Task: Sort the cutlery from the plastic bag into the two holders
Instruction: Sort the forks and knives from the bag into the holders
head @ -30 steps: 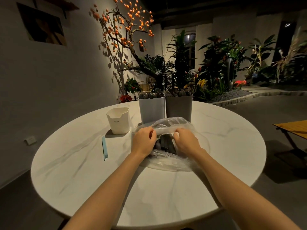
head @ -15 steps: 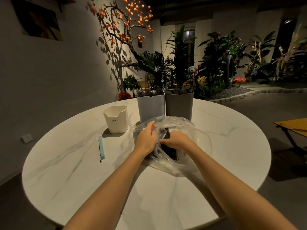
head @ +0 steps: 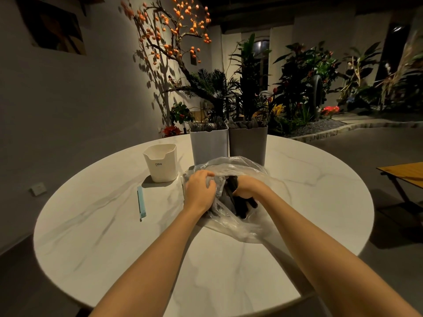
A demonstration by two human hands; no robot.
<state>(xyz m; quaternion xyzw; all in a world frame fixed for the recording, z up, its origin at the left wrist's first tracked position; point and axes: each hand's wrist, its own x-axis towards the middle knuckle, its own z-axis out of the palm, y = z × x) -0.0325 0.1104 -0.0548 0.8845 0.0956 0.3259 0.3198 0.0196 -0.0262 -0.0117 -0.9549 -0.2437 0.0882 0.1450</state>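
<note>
Filling the dim, plant-lined room's foreground, a round marble table [head: 96,225] carries a white cup [head: 161,164] left of the left hand [head: 199,191], which pinches the plastic bag [head: 238,227]; right hand [head: 248,187] clenches dark cutlery [head: 240,205] inside. Two holders [head: 229,145] stand beyond, already holding cutlery.

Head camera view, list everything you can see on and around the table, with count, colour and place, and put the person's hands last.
table: one, round, white marble look, centre.
plastic bag: one, clear, mid-table, held open.
cutlery: bundle, black, inside the bag; count unclear.
holders: two, light grey and darker grey, side by side behind the bag, both already holding cutlery.
small cup: one, white, left of the holders.
clip: one, light blue, flat on the table, left.
plants: many, green with orange and red, behind the table.
side table: one, wooden, far right.
left hand: grips the bag's edge.
right hand: inside the bag, grips the cutlery.
</note>
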